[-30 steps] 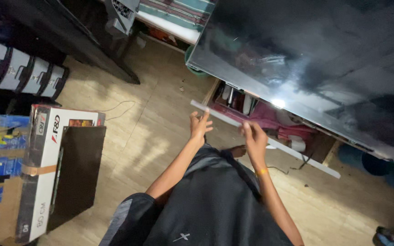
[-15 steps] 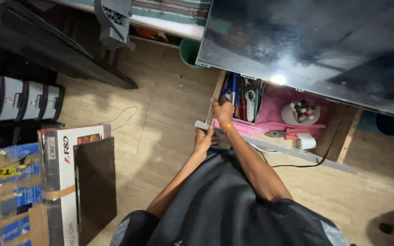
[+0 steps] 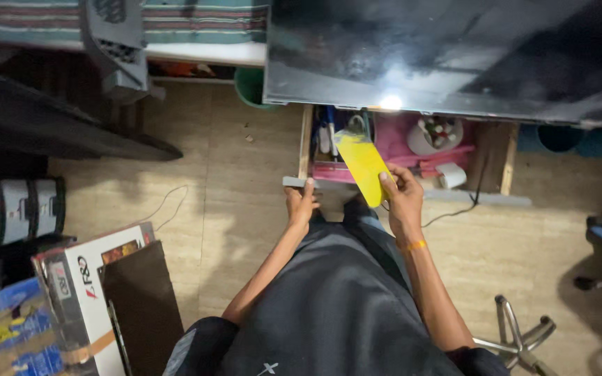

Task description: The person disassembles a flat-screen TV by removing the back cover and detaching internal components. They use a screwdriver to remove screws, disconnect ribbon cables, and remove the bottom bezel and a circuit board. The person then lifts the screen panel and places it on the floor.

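Under a dark screen (image 3: 447,56), the right hand (image 3: 402,202) is pinching a light, stiff-looking yellow card (image 3: 362,166) by its lower edge; the left hand (image 3: 301,205) is gripping the open drawer (image 3: 308,182).

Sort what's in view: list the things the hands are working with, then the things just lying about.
In hand:
right hand holding yellow card
left hand on front edge of open drawer

Lying about:
large dark screen
white carton
chair base
green bucket
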